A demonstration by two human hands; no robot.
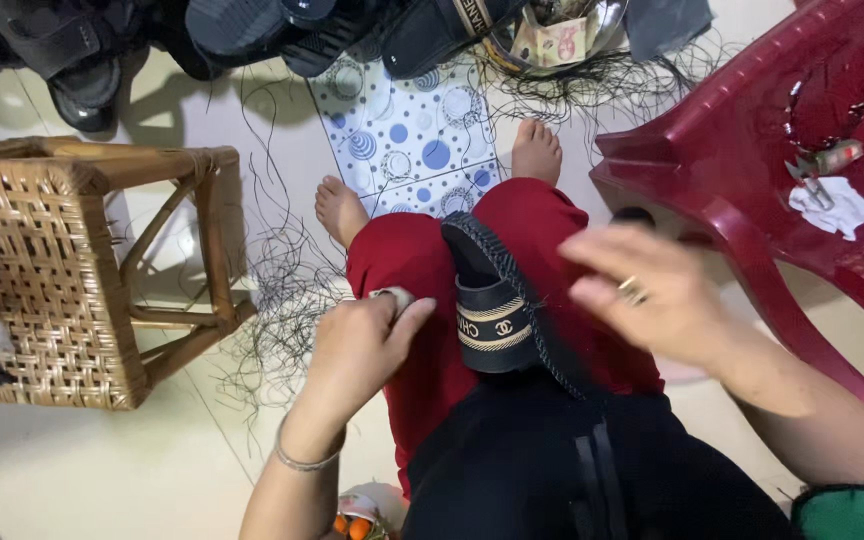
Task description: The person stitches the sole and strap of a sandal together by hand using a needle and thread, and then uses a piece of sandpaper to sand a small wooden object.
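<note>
A black slide sandal [492,300] with a gold-striped strap lies on my lap, across my red trousers [422,270]. My left hand [357,345] is closed around a small pale object [392,296] right beside the sandal's left edge. My right hand [642,290] hovers blurred over the sandal's right side, fingers spread, a ring on one finger, holding nothing that I can see. Both bare feet rest on the floor ahead.
A woven cane stool [62,270] stands at the left. A dark red plastic chair [782,170] at the right carries a small tool and crumpled white paper. Loose black threads [282,300] litter the floor. Several black sandals [252,30] and a dotted mat [412,130] lie ahead.
</note>
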